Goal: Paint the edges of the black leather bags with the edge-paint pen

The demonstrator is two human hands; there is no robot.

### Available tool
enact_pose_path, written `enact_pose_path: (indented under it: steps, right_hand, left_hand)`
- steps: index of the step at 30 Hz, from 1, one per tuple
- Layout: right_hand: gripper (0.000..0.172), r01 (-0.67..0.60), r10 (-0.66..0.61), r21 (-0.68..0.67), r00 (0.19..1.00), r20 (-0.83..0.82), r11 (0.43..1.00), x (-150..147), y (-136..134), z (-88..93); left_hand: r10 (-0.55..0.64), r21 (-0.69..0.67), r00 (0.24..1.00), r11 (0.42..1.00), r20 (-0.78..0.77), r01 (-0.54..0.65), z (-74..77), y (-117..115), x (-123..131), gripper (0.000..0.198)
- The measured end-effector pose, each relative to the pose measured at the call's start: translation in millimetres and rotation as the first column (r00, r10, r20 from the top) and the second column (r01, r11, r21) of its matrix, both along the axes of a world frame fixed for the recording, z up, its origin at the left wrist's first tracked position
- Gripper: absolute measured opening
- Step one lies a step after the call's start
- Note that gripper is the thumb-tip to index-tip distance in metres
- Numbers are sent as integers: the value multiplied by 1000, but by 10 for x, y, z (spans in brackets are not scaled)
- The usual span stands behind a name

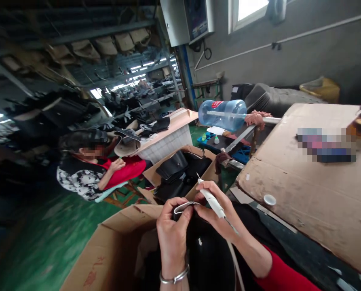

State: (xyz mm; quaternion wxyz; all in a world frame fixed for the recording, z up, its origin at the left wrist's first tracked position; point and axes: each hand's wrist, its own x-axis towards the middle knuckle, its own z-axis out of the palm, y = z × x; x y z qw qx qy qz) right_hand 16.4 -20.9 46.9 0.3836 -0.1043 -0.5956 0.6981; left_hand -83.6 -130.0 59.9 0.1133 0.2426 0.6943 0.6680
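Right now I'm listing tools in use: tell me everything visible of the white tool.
The white tool is slim, its body slightly uneven, as if wrapped. A thin, pointed, metal-looking tip juts from the upper end; a thin greyish rod extends from the lower. It lies slanted in the right hand, tip upward, apparently touching nothing else.

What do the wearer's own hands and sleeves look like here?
Both hands are ungloved. The left hand has a silver-coloured metal bangle at its wrist; no left sleeve shows. Past the right hand, a red sleeve covers part of the forearm.
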Motion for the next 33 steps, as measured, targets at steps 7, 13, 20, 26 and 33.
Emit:
enact_pose_path:
  steps: [7,13,20,26,33]
  right_hand:
    - [36,-122,123,58,992,-27,991,-609,-66,-346]
    - [35,-59,59,27,998,1,998,-711,-26,-613]
    - [43,9,-10,36,999,50,999,-691,48,-814]
    - [38,85,-91,139,995,34,987,-666,79,-800]
    - [34,83,-92,99,992,91,992,-593,97,-721]
  left_hand:
    - [259,84,939,955,226,-283,-374,-71,-353,32]
    - [308,43,926,945,220,-324,-584,23,-419,29]
    - [337,-38,930,942,147,-335,-576,199,-360,26]
    - [323,-63,941,946,103,-318,-542,276,-342,23]
    - [316,-75,944,948,98,-309,-549,296,-275,26]
